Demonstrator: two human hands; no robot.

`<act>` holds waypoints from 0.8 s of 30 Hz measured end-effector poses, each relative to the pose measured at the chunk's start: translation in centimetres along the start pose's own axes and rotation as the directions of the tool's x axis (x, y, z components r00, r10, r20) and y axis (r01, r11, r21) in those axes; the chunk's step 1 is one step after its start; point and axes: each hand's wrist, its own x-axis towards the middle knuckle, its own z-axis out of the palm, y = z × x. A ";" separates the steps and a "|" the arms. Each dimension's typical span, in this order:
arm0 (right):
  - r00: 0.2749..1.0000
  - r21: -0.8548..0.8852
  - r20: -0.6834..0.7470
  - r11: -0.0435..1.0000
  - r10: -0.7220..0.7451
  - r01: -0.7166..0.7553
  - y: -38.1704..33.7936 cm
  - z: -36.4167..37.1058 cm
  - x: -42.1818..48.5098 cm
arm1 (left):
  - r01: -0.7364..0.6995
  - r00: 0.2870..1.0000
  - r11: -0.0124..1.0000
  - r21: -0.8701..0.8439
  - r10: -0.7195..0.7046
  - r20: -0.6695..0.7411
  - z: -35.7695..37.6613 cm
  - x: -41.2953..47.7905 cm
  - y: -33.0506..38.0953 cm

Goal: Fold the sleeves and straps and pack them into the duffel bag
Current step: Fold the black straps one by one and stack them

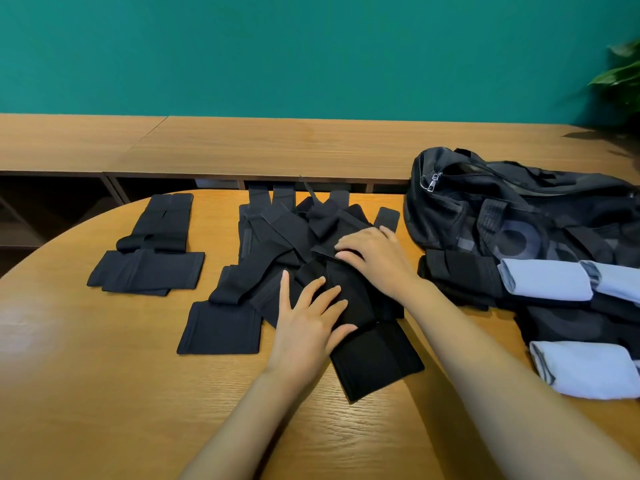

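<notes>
A heap of black sleeves and straps (277,233) lies in the middle of the round wooden table (104,375). My left hand (308,317) lies flat with spread fingers on a black sleeve (374,362) at the heap's near edge. My right hand (374,258) presses on the heap a little farther back, its fingertips bent onto a fold of black fabric. The black mesh duffel bag (485,209) lies slumped at the right rear of the table. A separate folded black piece (149,271) sits to the left.
Two rolled light-blue sleeves (547,280) (588,372) rest on more black straps at the right, beside the bag. A long wooden bench (277,143) runs behind the table under a teal wall. A green plant (620,74) stands at the far right.
</notes>
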 end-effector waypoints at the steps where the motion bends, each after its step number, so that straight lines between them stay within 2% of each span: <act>1: 0.995 0.007 -0.098 1.000 0.016 -0.016 0.3 0.1 -1.0 | 0.034 0.999 0.999 -0.007 -0.034 -0.038 -0.2 -0.4 0.1; 3: 0.965 0.036 -0.251 0.997 0.078 -0.071 0.5 -0.1 -3.8 | 0.156 0.983 0.987 -0.038 -0.159 -0.091 -0.5 -1.3 0.4; 4: 0.955 0.041 -0.275 0.994 0.112 -0.104 0.4 0.0 -5.5 | 0.215 0.973 0.976 -0.045 -0.218 -0.080 -0.6 -1.6 0.7; 9: 0.947 -0.059 -0.200 0.962 0.251 -0.267 -0.8 2.6 -13.8 | 0.325 0.944 0.944 -0.058 -0.328 -0.037 -0.1 -2.7 2.2; 12: 0.944 -0.065 -0.183 0.955 0.275 -0.290 -1.6 4.0 -16.3 | 0.338 0.940 0.940 -0.048 -0.340 -0.038 -0.6 -3.0 3.2; 17: 0.963 -0.131 -0.203 0.969 0.179 -0.208 -2.8 4.1 -18.5 | 0.383 0.924 0.921 -0.070 -0.381 0.038 -1.8 -4.3 3.7; 21: 0.971 -0.072 -0.236 0.997 0.020 -0.038 -3.7 3.2 -20.2 | 0.453 0.889 0.888 -0.080 -0.444 0.109 -3.4 -5.9 3.1; 24: 0.978 -0.045 -0.200 0.997 -0.065 0.057 -3.9 2.9 -21.1 | 0.486 0.861 0.873 -0.038 -0.471 0.191 -4.3 -7.1 2.4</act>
